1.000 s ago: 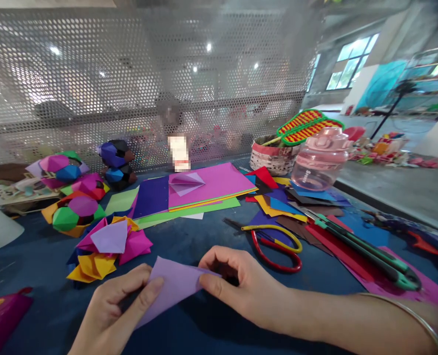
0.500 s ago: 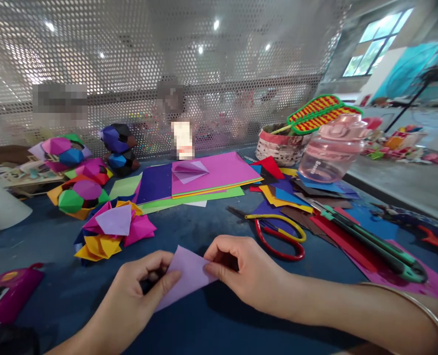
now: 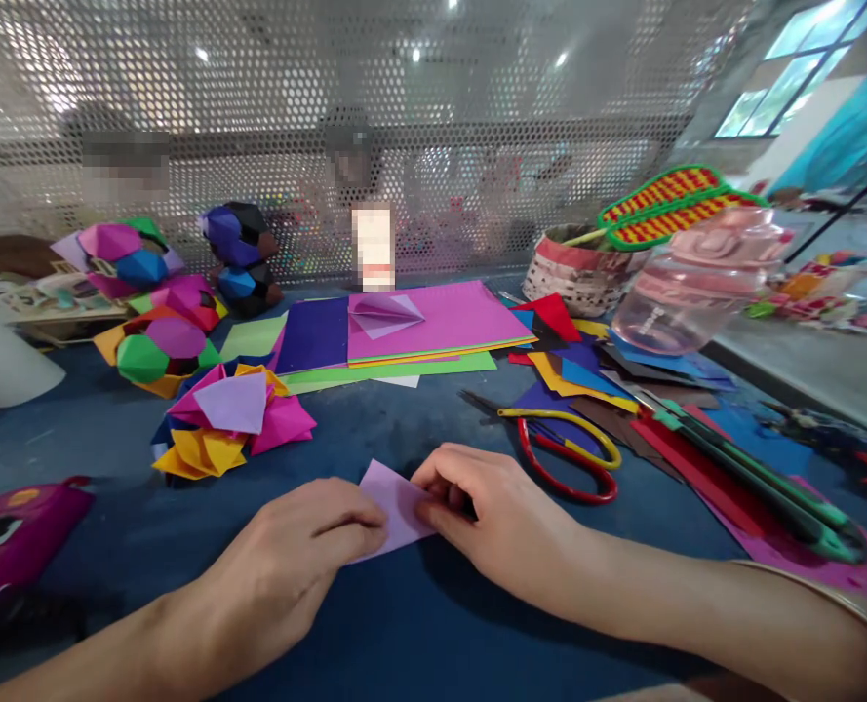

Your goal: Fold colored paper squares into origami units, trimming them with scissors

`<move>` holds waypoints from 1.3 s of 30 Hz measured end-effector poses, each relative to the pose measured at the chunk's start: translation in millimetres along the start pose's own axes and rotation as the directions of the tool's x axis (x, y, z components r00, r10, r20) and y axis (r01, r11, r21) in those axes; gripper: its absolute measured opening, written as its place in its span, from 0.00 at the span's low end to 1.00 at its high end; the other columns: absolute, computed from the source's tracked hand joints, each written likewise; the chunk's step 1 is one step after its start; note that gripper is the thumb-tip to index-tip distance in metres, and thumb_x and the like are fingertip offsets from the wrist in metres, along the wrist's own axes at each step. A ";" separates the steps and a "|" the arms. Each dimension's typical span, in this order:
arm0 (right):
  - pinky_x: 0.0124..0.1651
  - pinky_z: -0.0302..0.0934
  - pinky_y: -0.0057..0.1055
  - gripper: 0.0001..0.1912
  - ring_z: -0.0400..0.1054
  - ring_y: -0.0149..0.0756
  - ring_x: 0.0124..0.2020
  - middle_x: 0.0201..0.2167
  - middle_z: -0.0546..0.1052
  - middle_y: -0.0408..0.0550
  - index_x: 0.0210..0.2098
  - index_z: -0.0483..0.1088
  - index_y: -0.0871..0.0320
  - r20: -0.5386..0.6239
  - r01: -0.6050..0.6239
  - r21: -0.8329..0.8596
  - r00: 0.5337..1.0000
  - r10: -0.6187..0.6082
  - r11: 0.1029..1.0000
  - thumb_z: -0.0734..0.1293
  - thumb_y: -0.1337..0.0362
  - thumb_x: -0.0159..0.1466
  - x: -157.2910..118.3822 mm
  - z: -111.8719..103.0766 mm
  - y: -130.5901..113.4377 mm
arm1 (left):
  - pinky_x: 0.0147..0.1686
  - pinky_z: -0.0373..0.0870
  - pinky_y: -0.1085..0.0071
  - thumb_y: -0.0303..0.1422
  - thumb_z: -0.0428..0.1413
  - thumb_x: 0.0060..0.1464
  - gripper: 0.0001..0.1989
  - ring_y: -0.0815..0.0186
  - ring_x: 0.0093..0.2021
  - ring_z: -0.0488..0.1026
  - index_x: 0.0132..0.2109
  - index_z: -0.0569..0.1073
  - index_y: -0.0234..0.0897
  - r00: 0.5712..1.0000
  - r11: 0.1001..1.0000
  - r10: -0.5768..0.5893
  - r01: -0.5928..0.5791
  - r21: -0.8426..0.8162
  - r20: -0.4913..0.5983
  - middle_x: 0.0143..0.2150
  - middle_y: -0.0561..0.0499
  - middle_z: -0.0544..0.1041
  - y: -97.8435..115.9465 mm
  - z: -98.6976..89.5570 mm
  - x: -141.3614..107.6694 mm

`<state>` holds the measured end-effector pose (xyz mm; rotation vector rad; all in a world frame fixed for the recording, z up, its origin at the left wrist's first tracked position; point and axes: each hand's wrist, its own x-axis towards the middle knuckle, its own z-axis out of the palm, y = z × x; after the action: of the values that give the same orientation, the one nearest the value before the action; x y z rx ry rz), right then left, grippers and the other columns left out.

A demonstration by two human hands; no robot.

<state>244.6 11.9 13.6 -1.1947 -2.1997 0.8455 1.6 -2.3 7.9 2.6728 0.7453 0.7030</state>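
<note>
- Between the left hand [image 3: 287,556] and right hand [image 3: 488,517] is the small purple paper [image 3: 396,502], one corner pointing away.
- Both hands pinch it, one each side; neither is nearer.
- Scissors [image 3: 542,415] lie just past the right hand.
- Folded papers [image 3: 232,402] sit past the left.

Open lane over tabletop [image 3: 381,419] between obstacles: paper cluster [image 3: 234,405], scissors [image 3: 542,414]
</note>
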 end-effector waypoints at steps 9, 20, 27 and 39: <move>0.46 0.63 0.33 0.14 0.66 0.35 0.41 0.41 0.76 0.48 0.43 0.75 0.60 0.105 0.552 -0.260 0.832 -0.545 0.792 0.58 0.74 0.71 -4.3 -2.3 5.5 | 0.53 0.75 0.67 0.20 0.44 0.62 0.19 0.62 0.52 0.75 0.51 0.74 0.35 0.977 0.947 0.183 -0.205 0.246 0.112 0.49 0.45 0.78 0.5 0.6 -5.2; 0.46 0.68 0.31 0.14 0.69 0.36 0.43 0.41 0.78 0.50 0.43 0.75 0.66 0.241 0.676 -0.375 0.732 -0.637 0.634 0.58 0.72 0.73 -7.6 -0.1 3.8 | 0.55 0.70 0.69 0.21 0.38 0.66 0.23 0.62 0.51 0.75 0.44 0.78 0.34 0.976 0.844 0.217 -0.170 0.509 -0.034 0.47 0.47 0.81 21.6 8.4 -3.5; 0.45 0.69 0.32 0.19 0.70 0.38 0.42 0.43 0.78 0.54 0.46 0.75 0.69 0.225 0.671 -0.433 0.727 -0.648 0.602 0.53 0.73 0.73 -10.8 -1.1 0.9 | 0.64 0.63 0.63 0.21 0.40 0.63 0.20 0.58 0.57 0.72 0.47 0.76 0.31 0.971 0.826 0.239 -0.186 0.532 -0.032 0.51 0.43 0.78 15.3 18.4 -17.3; 0.37 0.66 0.33 0.19 0.68 0.37 0.41 0.41 0.78 0.46 0.34 0.78 0.61 0.296 0.689 -0.575 0.679 -0.672 0.442 0.56 0.75 0.69 -14.8 5.5 -0.1 | 0.71 0.47 0.64 0.19 0.41 0.61 0.19 0.57 0.71 0.54 0.47 0.75 0.30 0.981 0.819 0.184 -0.119 0.561 -0.060 0.52 0.44 0.77 13.0 26.7 -19.6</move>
<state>248.2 -2.4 8.0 -0.3690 -2.7513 -0.3064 6.1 -27.3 -17.0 3.2772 0.8839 0.7752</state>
